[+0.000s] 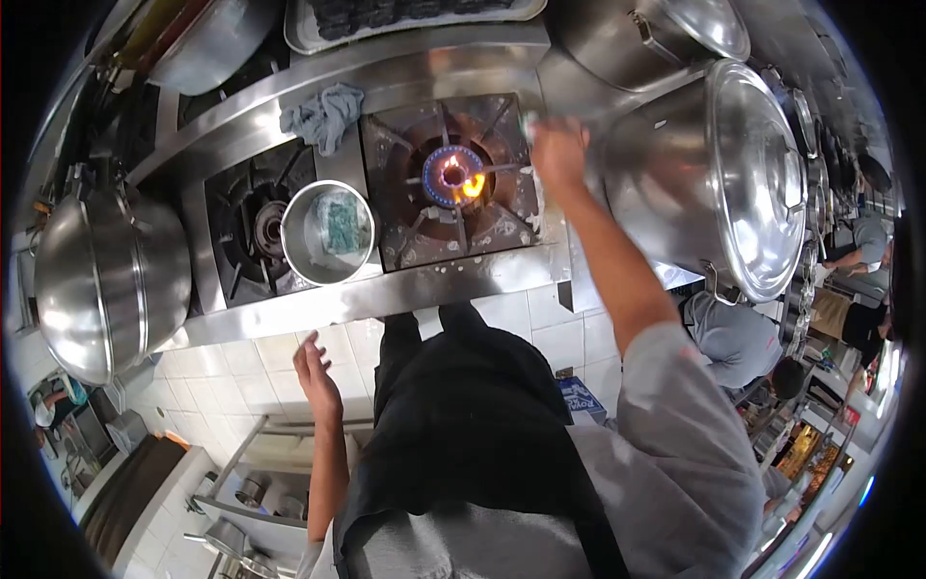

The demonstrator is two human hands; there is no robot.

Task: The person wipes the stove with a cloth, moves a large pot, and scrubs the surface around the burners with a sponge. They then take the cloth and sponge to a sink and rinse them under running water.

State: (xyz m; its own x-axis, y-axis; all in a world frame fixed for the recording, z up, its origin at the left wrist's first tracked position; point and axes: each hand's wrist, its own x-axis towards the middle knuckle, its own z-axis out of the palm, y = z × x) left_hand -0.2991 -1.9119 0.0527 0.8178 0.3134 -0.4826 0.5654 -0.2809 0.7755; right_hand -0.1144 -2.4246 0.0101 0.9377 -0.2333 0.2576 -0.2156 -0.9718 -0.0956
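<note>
My right hand (559,152), blurred, reaches over the right edge of the lit gas burner (453,177). Its fingers are closed around something small and pale green that I cannot make out. Blue flame rings the burner, with orange flame at its lower right, and white residue spots the dark plate around it. My left hand (316,372) hangs in front of the stove, fingers apart and holding nothing. On the left burner (271,227) stands a steel pot (297,207) with a green scouring pad (340,224) in it.
A crumpled grey cloth (326,116) lies on the steel ledge behind the burners. To the right stands a large lidded stockpot (666,179), to the left a domed steel vessel (111,275). A person in grey (728,338) is bent down at the right.
</note>
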